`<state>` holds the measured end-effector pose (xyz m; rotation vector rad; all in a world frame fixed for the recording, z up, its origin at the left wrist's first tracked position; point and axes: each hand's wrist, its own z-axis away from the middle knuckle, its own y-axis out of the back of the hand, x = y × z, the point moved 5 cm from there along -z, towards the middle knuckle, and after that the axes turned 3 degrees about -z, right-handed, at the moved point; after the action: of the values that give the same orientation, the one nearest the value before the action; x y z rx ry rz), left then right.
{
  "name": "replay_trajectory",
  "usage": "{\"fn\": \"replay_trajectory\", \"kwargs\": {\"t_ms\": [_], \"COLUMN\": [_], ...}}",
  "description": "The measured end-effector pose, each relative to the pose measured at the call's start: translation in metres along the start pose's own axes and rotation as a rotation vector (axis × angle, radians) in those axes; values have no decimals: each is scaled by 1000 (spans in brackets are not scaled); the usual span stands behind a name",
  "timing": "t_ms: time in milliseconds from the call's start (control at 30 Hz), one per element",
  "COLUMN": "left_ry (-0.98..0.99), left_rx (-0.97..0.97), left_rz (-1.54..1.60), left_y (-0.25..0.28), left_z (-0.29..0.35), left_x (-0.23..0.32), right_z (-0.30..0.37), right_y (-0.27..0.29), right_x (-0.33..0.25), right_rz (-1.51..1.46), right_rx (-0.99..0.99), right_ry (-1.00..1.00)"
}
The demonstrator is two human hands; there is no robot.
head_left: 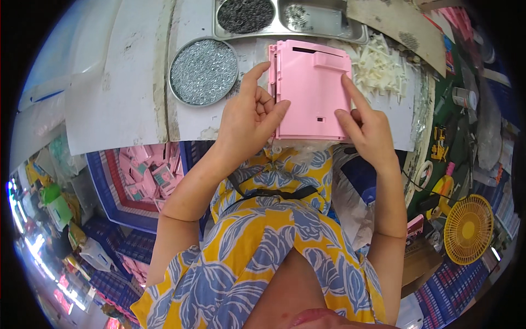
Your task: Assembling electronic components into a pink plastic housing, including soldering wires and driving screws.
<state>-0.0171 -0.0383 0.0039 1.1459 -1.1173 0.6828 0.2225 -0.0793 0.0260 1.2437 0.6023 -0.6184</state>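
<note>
A round shallow metal tin [203,71] sits on the white work surface [126,98], filled level with small silvery metal pieces. Behind it, a rectangular steel tray [329,34] has two wells: the left one holds a dark heap of tiny black parts [245,15], the right one only a thin scatter of small silvery bits [298,15]. To the right of the tray lies a loose pile of cream-white plastic pieces [378,68], directly on the surface.

Just in front of these containers, a flat pink rectangular plastic panel [312,90] with a narrow slot near its top and a small square hole lower down is held up over the near edge of the surface. The left hand [249,118] grips its left edge, thumb on the face and index finger up along the side. The right hand [366,125] clasps the lower right corner, index finger stretched up the right edge.

Below the table on the left, a blue plastic crate [101,175] holds many more pink plastic parts [148,172]. On the right stands a small yellow fan [468,229].
</note>
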Motion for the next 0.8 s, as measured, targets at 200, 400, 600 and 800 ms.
{"fn": "replay_trajectory", "kwargs": {"t_ms": [200, 400, 600, 800], "left_ry": [-5, 51, 6, -7], "left_rx": [-25, -15, 26, 10], "left_rz": [-125, 208, 93, 0], "left_y": [-3, -8, -11, -8], "left_z": [3, 4, 10, 6], "left_x": [15, -9, -4, 9], "right_z": [8, 17, 9, 9], "right_y": [-1, -9, -3, -4], "right_x": [14, 20, 15, 14], "right_rz": [-183, -341, -209, -59], "right_rx": [-25, -10, -48, -23], "right_ry": [8, 45, 31, 188]}}
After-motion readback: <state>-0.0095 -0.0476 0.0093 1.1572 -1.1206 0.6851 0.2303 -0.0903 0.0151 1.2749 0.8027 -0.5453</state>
